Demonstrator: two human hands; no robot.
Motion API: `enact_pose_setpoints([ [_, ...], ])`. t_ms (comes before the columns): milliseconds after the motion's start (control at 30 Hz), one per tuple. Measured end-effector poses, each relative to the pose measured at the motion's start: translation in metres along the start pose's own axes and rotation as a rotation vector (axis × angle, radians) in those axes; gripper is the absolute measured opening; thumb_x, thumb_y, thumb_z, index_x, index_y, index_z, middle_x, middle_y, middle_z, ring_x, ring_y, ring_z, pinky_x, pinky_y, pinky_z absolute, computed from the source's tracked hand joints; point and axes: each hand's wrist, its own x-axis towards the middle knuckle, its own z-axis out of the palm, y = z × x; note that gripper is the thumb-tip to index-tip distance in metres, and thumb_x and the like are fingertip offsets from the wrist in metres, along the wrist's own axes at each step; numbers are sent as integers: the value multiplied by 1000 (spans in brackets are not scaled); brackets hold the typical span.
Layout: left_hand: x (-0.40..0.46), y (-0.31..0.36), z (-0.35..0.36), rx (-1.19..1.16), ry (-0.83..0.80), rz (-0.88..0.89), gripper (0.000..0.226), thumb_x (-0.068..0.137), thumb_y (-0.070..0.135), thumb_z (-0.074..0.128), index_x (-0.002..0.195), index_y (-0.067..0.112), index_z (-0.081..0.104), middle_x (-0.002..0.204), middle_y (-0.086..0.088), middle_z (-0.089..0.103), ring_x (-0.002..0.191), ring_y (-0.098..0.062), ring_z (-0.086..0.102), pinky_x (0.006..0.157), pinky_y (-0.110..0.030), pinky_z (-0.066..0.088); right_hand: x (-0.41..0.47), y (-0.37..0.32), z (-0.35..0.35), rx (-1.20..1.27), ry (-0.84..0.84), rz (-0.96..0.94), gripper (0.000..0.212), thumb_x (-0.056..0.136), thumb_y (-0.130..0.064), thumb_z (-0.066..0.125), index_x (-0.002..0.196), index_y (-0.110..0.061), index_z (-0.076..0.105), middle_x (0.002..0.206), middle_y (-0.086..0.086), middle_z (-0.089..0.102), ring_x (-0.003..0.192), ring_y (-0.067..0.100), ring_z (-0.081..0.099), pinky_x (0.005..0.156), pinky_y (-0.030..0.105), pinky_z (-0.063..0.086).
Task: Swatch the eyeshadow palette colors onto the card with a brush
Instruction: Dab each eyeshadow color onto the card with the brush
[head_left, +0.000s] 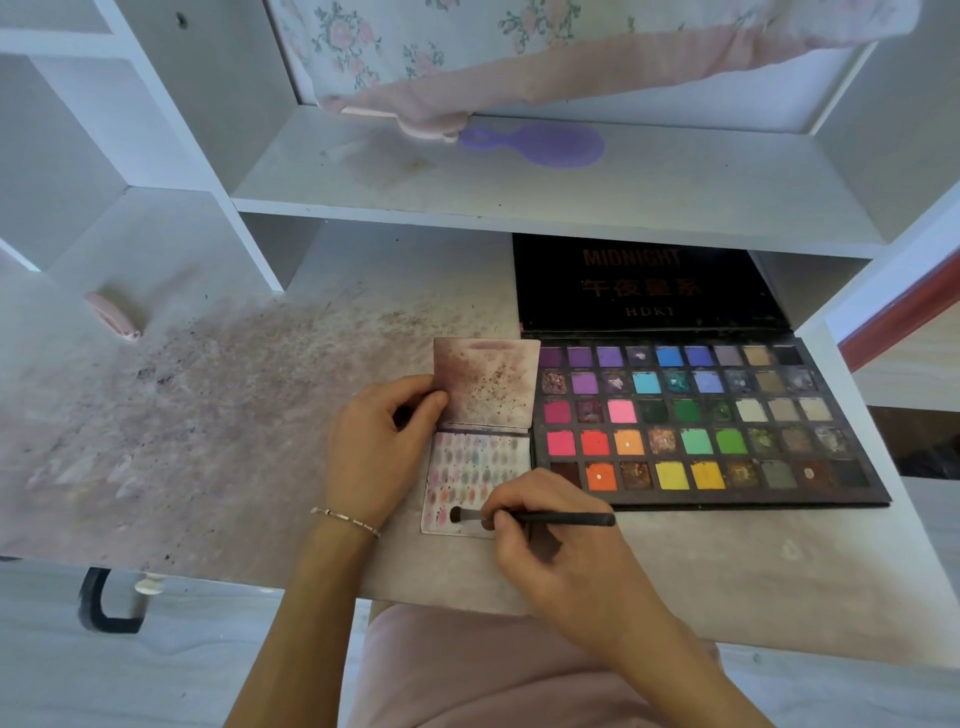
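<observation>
Brush (535, 518) lies almost level in the head view, pinched between the thumb and curled fingers of the right hand (561, 545), which grips the black handle near the ferrule. Its dark tip rests on the lower left part of the card (475, 467), so the bristles sit just left of the fingertips while the handle's end sticks out to the right, toward the eyeshadow palette (701, 421). The left hand (379, 441) curls its thumb and fingers round the left edge of a powder-stained flap (485, 382) that stands up from the card's far edge.

One brush, one card and one palette are in view. The card carries several rows of small oval smears in pink, green and blue-grey. The palette lies open just right of the card, touching or nearly so, with five rows of nine pans; its black lid (644, 283) leans back and reads MIDNIGHT and HDKT. A thin bracelet (345, 519) circles the left wrist.

Everything rests on a white desk (208, 415) heavily dusted with pinkish-purple powder. Above it runs a white shelf (519, 182) holding a purple hairbrush (540, 144), with floral fabric (467, 47) hanging behind. White cubbyholes stand to the left, and pale floor shows below.
</observation>
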Motion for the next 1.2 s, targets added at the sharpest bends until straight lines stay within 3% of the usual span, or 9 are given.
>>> enact_pose_setpoints([
  [133,0,1,0,5,-3,-3,16,84,17,61,95,21,71,85,13,66,83,-15,63,78,-42,50,0,1,-1,-22,-28,-42,21,78,-26,46,79,-13,63,74,-16,54,76,4,52,69,12,40],
  [467,0,1,0,0,-5,1,16,84,17,60,96,20,70,85,13,66,84,-17,63,78,-45,50,0,4,0,-8,-24,-56,21,78,-27,45,79,-15,62,76,-17,53,76,5,53,68,12,40],
  [600,0,0,0,1,-5,-2,15,84,17,60,95,21,71,84,15,65,84,-16,63,79,-44,50,0,7,-2,54,111,-71,15,79,-22,47,79,-15,61,76,-13,57,76,4,54,68,13,43],
  [867,0,2,0,2,-4,-7,16,84,17,60,97,17,70,88,11,65,86,-18,63,81,-42,50,-1,16,-15,78,304,-47,15,81,-25,45,84,-37,54,78,-15,59,78,-2,57,67,5,42],
  [1067,0,3,0,1,-6,-11,18,85,16,59,99,15,70,90,10,64,88,-18,62,83,-40,49,-8,32,-50,43,445,-14,15,82,-24,44,83,-35,54,85,-25,59,78,-4,57,68,7,43],
  [1200,0,1,1,-3,-8,-21,19,85,16,59,101,14,69,94,5,66,90,-19,62,86,-40,49,-14,43,-71,-64,572,45,23,84,-14,45,80,-36,51,75,-16,58,71,-6,56,62,5,42],
])
